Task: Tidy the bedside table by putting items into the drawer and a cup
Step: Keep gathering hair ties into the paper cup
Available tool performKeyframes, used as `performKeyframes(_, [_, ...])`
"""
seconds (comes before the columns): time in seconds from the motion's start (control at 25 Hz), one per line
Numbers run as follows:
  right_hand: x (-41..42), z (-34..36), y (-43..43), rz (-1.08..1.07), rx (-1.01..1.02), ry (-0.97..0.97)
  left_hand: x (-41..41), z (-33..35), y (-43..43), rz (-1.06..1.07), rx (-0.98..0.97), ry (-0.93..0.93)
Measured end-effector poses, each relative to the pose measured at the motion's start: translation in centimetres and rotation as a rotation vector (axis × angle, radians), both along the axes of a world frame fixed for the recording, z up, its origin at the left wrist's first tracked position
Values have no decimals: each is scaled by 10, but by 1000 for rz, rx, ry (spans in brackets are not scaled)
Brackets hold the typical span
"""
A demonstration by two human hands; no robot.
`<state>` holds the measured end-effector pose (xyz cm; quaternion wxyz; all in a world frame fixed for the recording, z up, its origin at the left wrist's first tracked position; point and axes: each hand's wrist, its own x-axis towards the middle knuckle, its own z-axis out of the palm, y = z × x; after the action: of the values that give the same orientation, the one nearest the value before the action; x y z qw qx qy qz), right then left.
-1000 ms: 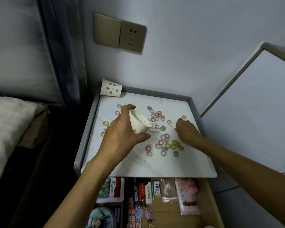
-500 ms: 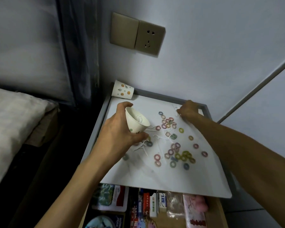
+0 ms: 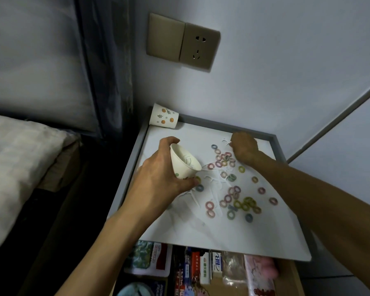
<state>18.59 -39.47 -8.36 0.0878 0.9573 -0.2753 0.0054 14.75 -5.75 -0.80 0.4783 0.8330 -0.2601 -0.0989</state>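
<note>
Right hand (image 3: 243, 149) has reached to the back of the white tabletop (image 3: 201, 231), grasp unclear; left hand (image 3: 156, 178) grips the tilted white paper cup (image 3: 184, 167). Best to keep its mouth close under the drop.

Matt paper, soft cloth, painted board and bare wood
The tilted cup (image 3: 185, 165) and the lying cup (image 3: 163, 116) are matt white paper with printed dots; the tabletop (image 3: 201, 231) is smooth matt white inside a grey painted rim (image 3: 273, 138); the small rings (image 3: 209, 205) look like soft, fuzzy cloth; the drawer (image 3: 296, 278) side shows pale bare wood; the socket plate (image 3: 183, 42) is satin bronze-toned plastic; the bedding (image 3: 15, 159) is coarse woven cloth
</note>
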Motion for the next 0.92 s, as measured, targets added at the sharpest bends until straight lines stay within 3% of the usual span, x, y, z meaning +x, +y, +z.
performKeyframes(0.24, [-10, 6, -2, 130, 54, -4, -1, 1, 1, -5, 9, -8])
performKeyframes(0.4, [-16, 55, 24, 226, 482, -235, 2, 1, 2, -4, 11, -3])
performKeyframes(0.48, [-27, 93, 52, 402, 593, -306, 2, 1, 2, -2, 8, 3])
performKeyframes(0.6, [-46, 136, 100, 632, 660, -183, 0, 1, 1, -6, 7, -6])
performKeyframes(0.76, [-61, 148, 148, 841, 600, 66, -4, 1, -2, -17, -12, 20])
performKeyframes(0.84, [-63, 150, 154, 816, 690, 36, -5, 1, -4, -19, -40, 32])
performKeyframes(0.92, [-62, 154, 143, 718, 885, -133, -4, 0, -4, -6, -53, 37])
